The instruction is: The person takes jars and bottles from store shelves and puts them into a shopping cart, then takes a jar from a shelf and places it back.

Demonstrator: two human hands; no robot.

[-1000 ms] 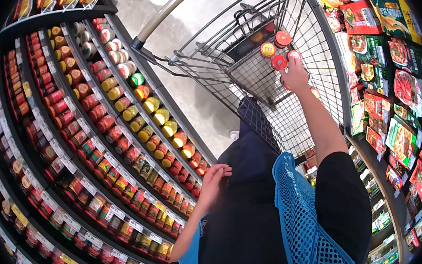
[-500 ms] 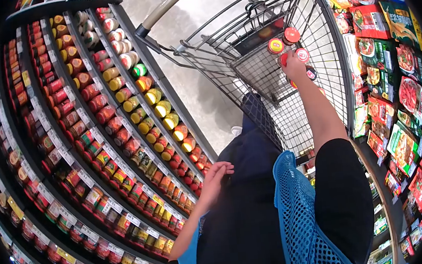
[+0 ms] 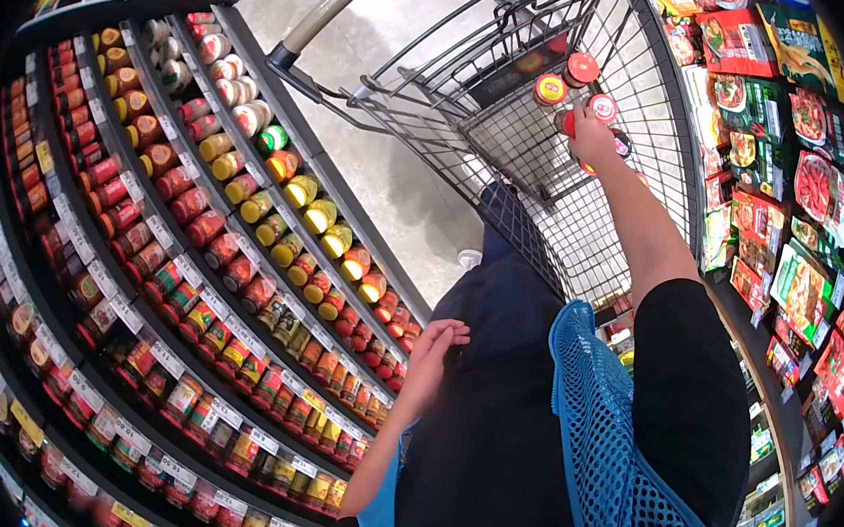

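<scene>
My right hand (image 3: 589, 135) reaches down into the wire shopping cart (image 3: 688, 180), its fingers closed around a jar with a red lid (image 3: 568, 124). Close about that hand stand a jar with a yellow and red lid (image 3: 549, 89), a jar with a plain red lid (image 3: 582, 68) and a jar with a red and white lid (image 3: 602, 108). Part of a dark-lidded jar (image 3: 622, 146) shows past my wrist. My left hand (image 3: 435, 355) hangs in front of my body, fingers loosely bent and holding nothing.
On the left, long shelves (image 3: 175, 360) carry rows of jars with price tags. Packaged foods (image 3: 807, 275) hang or stand in a display on the right. The cart's handle (image 3: 334, 8) is at the top, above a grey floor (image 3: 375, 182).
The view has shifted very slightly. My right hand stays at the jar in the cart, and my left hand keeps its place.
</scene>
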